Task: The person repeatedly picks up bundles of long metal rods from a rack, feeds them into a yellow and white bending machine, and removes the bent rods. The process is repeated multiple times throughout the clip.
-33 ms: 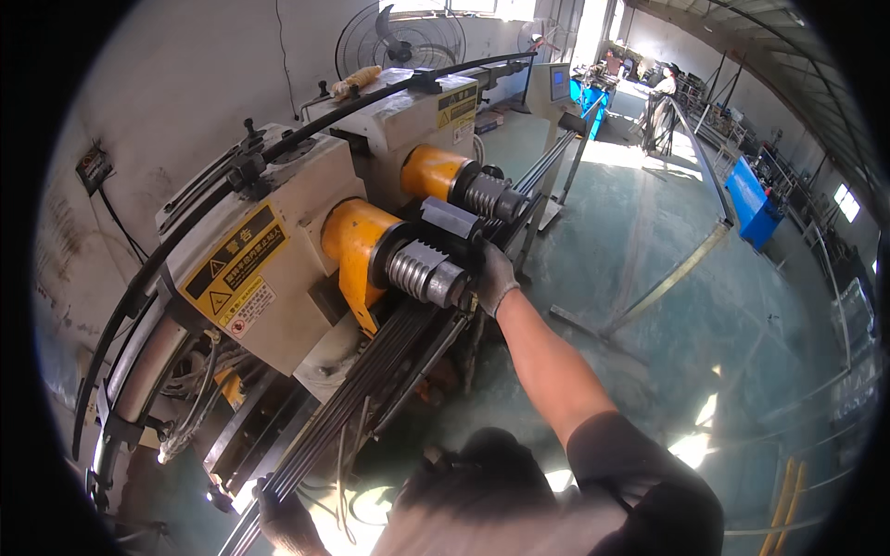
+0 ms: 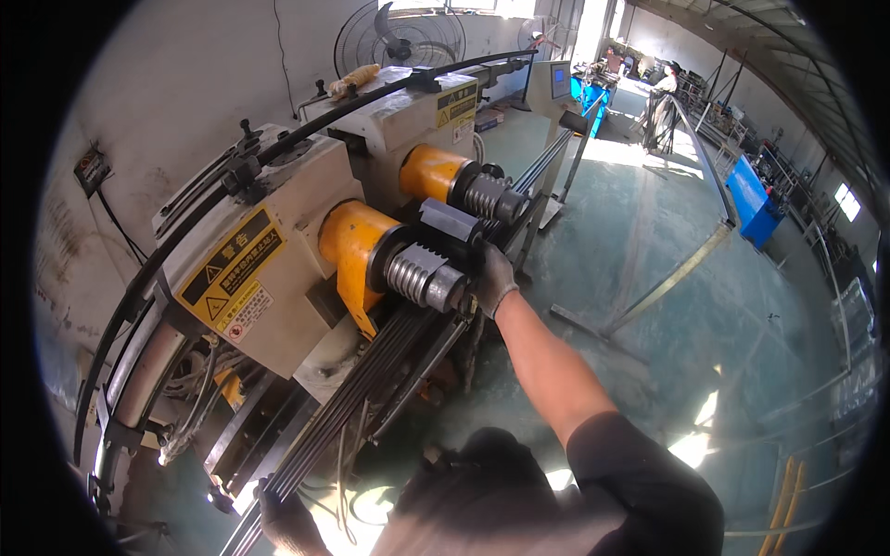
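A bundle of long, thin dark metal rods (image 2: pixel 357 375) runs slantwise from the lower left, past two ribbed steel rolls, toward the upper right. My left hand (image 2: pixel 287 524), in a dark work glove, is closed round the rods at their near end. Farther along, my gloved right hand (image 2: pixel 493 280) reaches in beside the near ribbed roll (image 2: pixel 422 278) and closes on the bundle; its fingertips are partly hidden. Just above that hand is a grey steel block (image 2: pixel 450 221). Behind it stands the far ribbed roll (image 2: pixel 491 196).
The rolls project from orange housings (image 2: pixel 357 232) on a pale machine (image 2: pixel 269 232) with warning labels. A curved black rail (image 2: pixel 306 125) spans it. A control panel (image 2: pixel 559 83) stands beyond. To the right are a slanted metal stand (image 2: pixel 672 287), a blue bench (image 2: pixel 749 204) and a distant person (image 2: pixel 664 97).
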Tool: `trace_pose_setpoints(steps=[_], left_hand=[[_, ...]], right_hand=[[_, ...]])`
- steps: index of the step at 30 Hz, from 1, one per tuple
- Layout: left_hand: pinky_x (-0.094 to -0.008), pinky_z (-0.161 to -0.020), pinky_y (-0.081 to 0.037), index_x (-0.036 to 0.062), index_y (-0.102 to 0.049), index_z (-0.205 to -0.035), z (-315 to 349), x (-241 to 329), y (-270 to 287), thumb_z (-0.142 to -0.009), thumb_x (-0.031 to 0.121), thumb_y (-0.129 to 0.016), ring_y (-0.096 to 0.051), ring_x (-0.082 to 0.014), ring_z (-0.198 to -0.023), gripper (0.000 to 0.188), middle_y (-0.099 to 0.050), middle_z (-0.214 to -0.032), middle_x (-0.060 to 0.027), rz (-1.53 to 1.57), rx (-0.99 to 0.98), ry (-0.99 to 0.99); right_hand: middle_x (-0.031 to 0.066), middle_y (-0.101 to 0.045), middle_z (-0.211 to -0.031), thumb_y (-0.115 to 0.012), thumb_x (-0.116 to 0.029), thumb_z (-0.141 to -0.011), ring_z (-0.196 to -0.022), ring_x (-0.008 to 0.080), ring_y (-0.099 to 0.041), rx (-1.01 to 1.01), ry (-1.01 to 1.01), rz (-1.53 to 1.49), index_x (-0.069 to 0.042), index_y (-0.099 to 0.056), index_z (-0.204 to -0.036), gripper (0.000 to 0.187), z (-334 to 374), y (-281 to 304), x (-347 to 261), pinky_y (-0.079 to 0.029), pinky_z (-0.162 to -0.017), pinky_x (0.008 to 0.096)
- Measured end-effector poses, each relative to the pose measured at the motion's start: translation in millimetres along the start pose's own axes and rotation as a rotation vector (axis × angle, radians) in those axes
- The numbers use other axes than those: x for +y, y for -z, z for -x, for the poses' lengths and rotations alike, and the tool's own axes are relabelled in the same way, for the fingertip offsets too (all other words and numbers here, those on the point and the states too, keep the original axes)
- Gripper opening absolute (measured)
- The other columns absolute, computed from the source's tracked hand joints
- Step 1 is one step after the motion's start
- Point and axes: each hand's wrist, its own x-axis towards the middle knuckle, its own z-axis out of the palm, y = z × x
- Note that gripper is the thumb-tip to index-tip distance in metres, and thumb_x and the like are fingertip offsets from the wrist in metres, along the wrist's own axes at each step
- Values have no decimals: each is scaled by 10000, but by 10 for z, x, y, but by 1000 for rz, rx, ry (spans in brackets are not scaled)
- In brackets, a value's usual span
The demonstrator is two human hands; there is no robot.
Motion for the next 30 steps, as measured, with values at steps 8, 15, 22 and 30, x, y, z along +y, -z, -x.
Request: trace_pose_setpoints(steps=[8,15,22,30], left_hand=[[-422,-1179,-529,-67,-763,-1343,-1,-319,-810,-1016,122,-750,-707,-347,-1380,378,-739,-1443,-247,-1372,172,-354],[-411,-904,-568,-3,-747,-1294,-30,-667,-1544,-1002,130,-734,-761,-307,-1001,320,-793,-1195,-198,-1496,162,-482],[-349,-1143,-542,-12,-685,-1385,-171,-906,-1046,-1115,176,-678,-748,-204,-1181,329,-798,-1253,-69,-681,138,-244],[-357,-1111,-560,7,-712,-1333,-287,-1057,-823,-1166,110,-576,-687,-199,-1246,239,-745,-1310,-96,-473,254,-255]], right_hand=[[174,-750,-1038,-601,-229,-1118,-956,325,-749,-24,153,315,14,-649,-1272,291,-667,422,293,-582,-853,441],[69,-755,-967,-531,-455,-1181,-797,169,-693,143,1,306,-45,-769,-1097,481,-626,388,178,-546,-731,340],[72,-741,-954,-559,-443,-1181,-843,145,-667,-24,1,515,-3,-750,-1088,489,-418,401,-150,-536,-793,342],[191,-786,-1144,-625,-304,-1129,-1068,283,-742,-230,279,819,12,-742,-1300,378,-164,979,-339,-553,-973,408]])
